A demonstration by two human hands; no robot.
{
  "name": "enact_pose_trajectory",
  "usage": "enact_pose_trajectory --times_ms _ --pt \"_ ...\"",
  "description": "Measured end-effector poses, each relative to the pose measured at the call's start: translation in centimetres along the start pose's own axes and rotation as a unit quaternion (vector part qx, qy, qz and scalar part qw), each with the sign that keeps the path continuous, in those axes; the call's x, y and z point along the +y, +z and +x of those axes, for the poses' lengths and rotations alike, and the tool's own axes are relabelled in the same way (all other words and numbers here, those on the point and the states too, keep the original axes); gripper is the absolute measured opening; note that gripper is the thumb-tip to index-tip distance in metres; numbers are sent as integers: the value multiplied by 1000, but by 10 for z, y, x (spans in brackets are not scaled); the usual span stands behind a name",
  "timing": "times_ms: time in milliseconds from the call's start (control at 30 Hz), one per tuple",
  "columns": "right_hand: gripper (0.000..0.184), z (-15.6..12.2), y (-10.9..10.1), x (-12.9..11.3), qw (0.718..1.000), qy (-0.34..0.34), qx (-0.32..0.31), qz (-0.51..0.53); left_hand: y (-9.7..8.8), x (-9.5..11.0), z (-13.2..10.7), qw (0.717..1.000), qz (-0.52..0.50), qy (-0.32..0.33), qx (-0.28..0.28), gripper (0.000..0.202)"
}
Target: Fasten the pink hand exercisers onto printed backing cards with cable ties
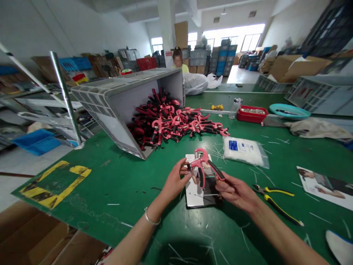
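Note:
A pink and black hand gripper (203, 156) with a coil spring is held up over the green table. My right hand (234, 191) pinches the end of one of its black-padded handles. Beside the dark knob on its left end is my left hand (176, 180), its thumb and fingers apart and slightly curled; whether the fingertips touch the knob is hard to see. Below the tool lies a stack of printed cards (194, 200), partly covered by it. Many like hand grippers (176, 123) spill from a tipped grey crate (118, 106).
A bag of white ties (244, 151) lies behind my right hand, with loose ties around it. To the right are yellow-black pliers (275, 195) and a printed card (325, 184). Farther back stand a red tray (252, 115) and a clear bottle (235, 108). A person (180, 60) is behind the crate.

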State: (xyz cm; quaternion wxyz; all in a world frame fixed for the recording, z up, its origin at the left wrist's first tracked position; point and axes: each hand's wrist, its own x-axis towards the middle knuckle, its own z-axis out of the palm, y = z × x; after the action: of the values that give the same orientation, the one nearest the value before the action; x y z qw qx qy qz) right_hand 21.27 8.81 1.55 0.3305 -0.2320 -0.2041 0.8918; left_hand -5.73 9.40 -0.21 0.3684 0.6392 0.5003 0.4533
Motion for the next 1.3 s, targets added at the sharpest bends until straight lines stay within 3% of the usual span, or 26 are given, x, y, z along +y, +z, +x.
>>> enact_pose_trajectory --times_ms 133,200,267,333,400,467,533,600,700,933,1067,1133,1300 --pt "21 11 -11 13 998 61 -2 -9 4 -17 5 997 70 38 0 24" --pt "29 9 -17 12 993 67 23 -97 1 -22 0 994 95 48 -18 22" --pt "42 4 -19 12 965 66 68 -244 -1 -24 -7 990 125 59 -37 20" --pt "50 -2 -18 13 885 35 154 -437 -2 -24 -13 984 156 65 -61 19" --pt "46 -7 -15 14 753 -37 241 -611 -2 -22 -14 979 177 65 -77 19" --pt "34 -7 -11 15 638 -116 259 -716 -2 -20 -9 979 180 57 -70 20" --pt "24 -4 -7 17 584 -161 231 -761 0 -17 1 983 171 53 -49 21" --pt "22 2 -4 19 576 -174 205 -772 5 -14 12 985 161 50 -45 20" --pt "24 12 1 22 592 -171 187 -765 13 -12 24 989 139 20 -50 20" --pt "17 11 15 37 596 -171 177 -764 20 -15 26 991 120 4 -61 24" --pt "21 8 17 45 541 -214 196 -789 23 -14 35 981 175 41 -73 28" --pt "22 12 17 45 526 -239 178 -796 27 -12 40 977 192 55 -77 25" --pt "9 31 7 41 582 -260 137 -758 34 -2 36 989 123 39 -72 12"
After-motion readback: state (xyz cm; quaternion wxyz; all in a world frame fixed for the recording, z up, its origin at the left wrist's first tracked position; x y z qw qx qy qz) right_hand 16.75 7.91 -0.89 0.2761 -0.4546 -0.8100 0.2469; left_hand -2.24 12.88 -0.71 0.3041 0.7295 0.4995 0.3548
